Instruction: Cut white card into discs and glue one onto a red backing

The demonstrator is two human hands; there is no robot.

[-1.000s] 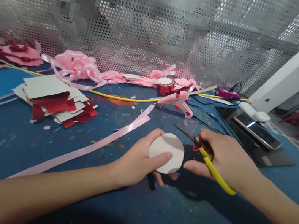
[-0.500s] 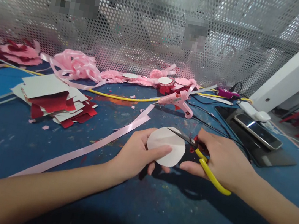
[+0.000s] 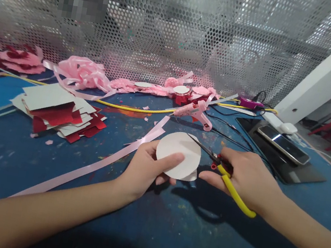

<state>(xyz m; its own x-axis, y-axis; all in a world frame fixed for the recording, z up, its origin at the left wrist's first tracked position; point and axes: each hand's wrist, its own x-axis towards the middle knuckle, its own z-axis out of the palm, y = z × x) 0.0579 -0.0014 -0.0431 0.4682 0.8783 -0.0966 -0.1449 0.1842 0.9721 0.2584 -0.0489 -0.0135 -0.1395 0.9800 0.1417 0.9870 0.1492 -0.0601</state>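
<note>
My left hand (image 3: 152, 164) pinches a round white paper disc (image 3: 181, 146), its thumb lying across the front. A strip of paper (image 3: 191, 176) shows along the disc's lower right edge. My right hand (image 3: 243, 174) grips scissors (image 3: 224, 170) with yellow handles and dark blades. The blades point left, and their tip lies at the disc's upper edge. Part of the scissors' handles is hidden by my right hand. Beyond the disc lies a pink glue gun (image 3: 197, 113). A pink ribbon (image 3: 107, 163) stretches along the table by my left forearm.
White and red card pieces (image 3: 51, 99) are piled at left. Pink ribbon (image 3: 81, 73) is heaped at the back, against a perforated metal screen (image 3: 156, 28). A yellow cable (image 3: 139, 109) crosses behind. At right, a phone (image 3: 283, 144) rests on a dark flat panel (image 3: 300, 177).
The disc and my left hand have shifted slightly left and turned, and a paper strip now shows at the disc's lower right edge. My right hand stays nearly in place, still holding the scissors.
</note>
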